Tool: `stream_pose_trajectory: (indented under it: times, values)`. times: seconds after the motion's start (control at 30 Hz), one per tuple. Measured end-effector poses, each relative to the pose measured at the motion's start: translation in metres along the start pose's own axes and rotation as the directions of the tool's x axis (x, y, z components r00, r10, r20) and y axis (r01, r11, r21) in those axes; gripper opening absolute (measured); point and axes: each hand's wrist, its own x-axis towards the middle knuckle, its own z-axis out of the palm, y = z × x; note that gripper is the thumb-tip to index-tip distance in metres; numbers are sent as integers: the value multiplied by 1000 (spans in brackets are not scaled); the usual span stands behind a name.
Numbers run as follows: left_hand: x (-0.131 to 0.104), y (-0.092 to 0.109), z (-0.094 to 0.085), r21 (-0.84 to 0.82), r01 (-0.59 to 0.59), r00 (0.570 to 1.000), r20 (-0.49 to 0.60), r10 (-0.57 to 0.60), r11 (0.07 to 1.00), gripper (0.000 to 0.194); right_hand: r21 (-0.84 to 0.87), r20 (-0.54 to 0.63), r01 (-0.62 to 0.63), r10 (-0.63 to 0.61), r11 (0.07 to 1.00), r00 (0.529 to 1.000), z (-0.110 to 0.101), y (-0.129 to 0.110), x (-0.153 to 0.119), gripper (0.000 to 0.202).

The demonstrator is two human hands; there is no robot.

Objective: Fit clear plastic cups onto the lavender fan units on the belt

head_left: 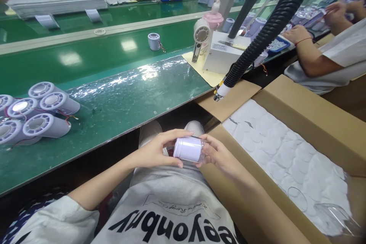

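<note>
Above my lap, both hands are on one short lavender cylinder [185,149], which lies on its side. My left hand [160,148] closes around its left end, thumb below and fingers above. My right hand [215,152] grips the right end with bent fingertips, where a clear plastic cover [203,148] shows around the cylinder. How far the cover reaches over the cylinder is hard to see. Similar lavender cylinders [48,125] with round vented ends and thin red wires lie in a group on the green bench at the left.
On my right stands an open cardboard box [228,160] with white padded sheeting [286,156] and clear plastic covers [334,213]. A black ribbed hose [267,30] arches over the bench edge. One cylinder [154,42] stands on the green belt. Co-workers sit opposite and at right.
</note>
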Motion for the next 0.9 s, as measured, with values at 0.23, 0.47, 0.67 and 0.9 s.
stream_pose_trajectory:
  times: [0.23,0.47,0.67,0.9]
  values:
    - [0,-2,0,-2,-34,999,17,34,999,77,57,-20,-113,114,992,993,6,2,1,58]
    - [-1,-4,-1,20,-78,997,16,77,997,78,186,41,-274,271,944,962,13,0,5,60]
    - [-3,6,4,36,72,997,-21,-71,997,65,185,83,-370,361,911,929,12,-1,8,71]
    - [-8,13,9,-260,178,980,-43,-195,949,55,-380,16,327,-347,865,938,3,7,-1,71]
